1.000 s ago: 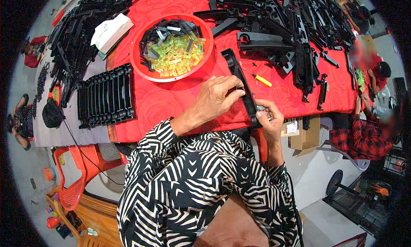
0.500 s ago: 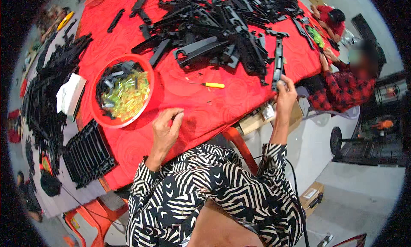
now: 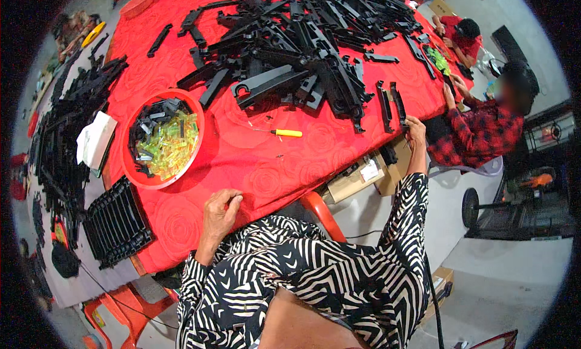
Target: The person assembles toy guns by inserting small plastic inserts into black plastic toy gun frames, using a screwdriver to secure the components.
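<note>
My right hand (image 3: 415, 131) is at the table's right front edge, its fingertips closed on the near end of a slim black plastic strip (image 3: 397, 103). A second black strip (image 3: 384, 109) lies beside it, just to the left. My left hand (image 3: 219, 215) rests at the front edge of the red cloth, fingers loosely bent, thumb apart, with nothing in it. Between the hands and the pile lies a screwdriver with a yellow handle (image 3: 288, 133). A red tub (image 3: 126, 144) at the left holds yellow-green clear pieces and small black and grey parts.
A big heap of black plastic parts (image 3: 272, 83) covers the far middle of the table (image 3: 254, 167). On the left stand a white box (image 3: 97, 137), a row of black strips (image 3: 118, 222) and more black parts. A co-worker in a checked shirt (image 3: 484, 131) sits at the right.
My right hand has moved right and slightly down; the strip it held over the cloth now lies low, near another strip. My left hand stays bent at the edge. The whole view has shifted slightly.
</note>
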Demonstrator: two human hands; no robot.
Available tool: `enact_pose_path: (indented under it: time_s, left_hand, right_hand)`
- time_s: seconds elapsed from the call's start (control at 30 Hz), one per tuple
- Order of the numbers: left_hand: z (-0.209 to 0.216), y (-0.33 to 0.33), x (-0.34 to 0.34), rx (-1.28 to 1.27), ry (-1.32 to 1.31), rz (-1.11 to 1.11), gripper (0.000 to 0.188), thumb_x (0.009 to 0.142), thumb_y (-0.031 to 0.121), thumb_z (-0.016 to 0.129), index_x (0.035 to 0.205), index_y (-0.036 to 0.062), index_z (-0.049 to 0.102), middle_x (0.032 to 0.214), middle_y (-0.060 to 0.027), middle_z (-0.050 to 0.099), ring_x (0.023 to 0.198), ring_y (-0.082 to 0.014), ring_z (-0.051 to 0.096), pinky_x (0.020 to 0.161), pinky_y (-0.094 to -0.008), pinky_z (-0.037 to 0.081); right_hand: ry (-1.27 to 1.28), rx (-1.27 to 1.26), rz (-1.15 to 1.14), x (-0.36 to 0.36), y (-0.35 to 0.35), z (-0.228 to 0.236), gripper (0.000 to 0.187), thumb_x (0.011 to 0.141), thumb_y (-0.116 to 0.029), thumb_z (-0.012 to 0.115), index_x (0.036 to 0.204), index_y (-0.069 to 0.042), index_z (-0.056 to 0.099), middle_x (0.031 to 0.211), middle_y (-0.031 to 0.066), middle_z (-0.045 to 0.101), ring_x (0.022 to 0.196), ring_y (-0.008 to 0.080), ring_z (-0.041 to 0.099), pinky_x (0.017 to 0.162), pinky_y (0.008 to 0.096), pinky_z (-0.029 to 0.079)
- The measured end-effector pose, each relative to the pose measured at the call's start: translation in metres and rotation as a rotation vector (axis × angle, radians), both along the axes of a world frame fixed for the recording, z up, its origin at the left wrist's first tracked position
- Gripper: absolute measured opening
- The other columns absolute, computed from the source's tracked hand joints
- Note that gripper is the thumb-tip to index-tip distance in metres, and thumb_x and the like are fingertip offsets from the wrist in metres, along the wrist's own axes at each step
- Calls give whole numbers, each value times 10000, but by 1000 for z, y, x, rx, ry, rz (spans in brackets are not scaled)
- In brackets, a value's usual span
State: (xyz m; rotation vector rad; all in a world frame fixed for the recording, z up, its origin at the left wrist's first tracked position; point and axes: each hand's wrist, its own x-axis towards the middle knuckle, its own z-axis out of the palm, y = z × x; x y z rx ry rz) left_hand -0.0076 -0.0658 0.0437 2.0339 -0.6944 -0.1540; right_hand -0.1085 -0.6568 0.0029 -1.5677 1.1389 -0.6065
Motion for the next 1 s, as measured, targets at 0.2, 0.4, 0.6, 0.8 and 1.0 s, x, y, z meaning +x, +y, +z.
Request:
enact_pose_path:
  time_s: [0.2,0.4,0.6,0.8,1.0]
  left_hand:
    - [-26,12,-3,-13,-60,-47,110,793,98,613,849,7,636,808,-125,644,746,-250,624,669,-338,485]
    - [-18,26,-5,-1,-143,-52,131,807,135,588,832,9,613,793,-122,627,767,-283,612,692,-372,480]
    - [5,46,-2,30,-112,79,132,801,129,597,833,2,613,797,-125,626,784,-288,611,709,-367,476]
    - [19,58,13,-98,-205,195,122,803,123,588,826,4,600,796,-130,624,746,-291,608,673,-376,469]
    - [14,44,3,-112,-61,200,110,795,113,605,842,14,615,799,-137,631,733,-278,614,667,-368,466]
  right_hand:
    - [-35,-185,228,-16,-31,-39,232,798,-37,604,1018,26,644,935,61,651,834,123,586,773,246,452]
    - [264,-778,147,-18,-49,-56,430,793,-391,617,656,17,612,535,156,500,504,204,404,527,406,363]
    - [608,-822,33,11,-29,-50,478,778,-489,575,808,-24,679,783,200,642,693,356,599,631,455,443]
    - [454,-963,-396,-14,-26,2,295,760,-298,559,857,-52,688,844,189,656,749,364,613,665,461,464]
    - [-39,-1175,203,60,64,70,171,826,-82,563,955,1,637,939,100,634,849,195,583,738,299,458]
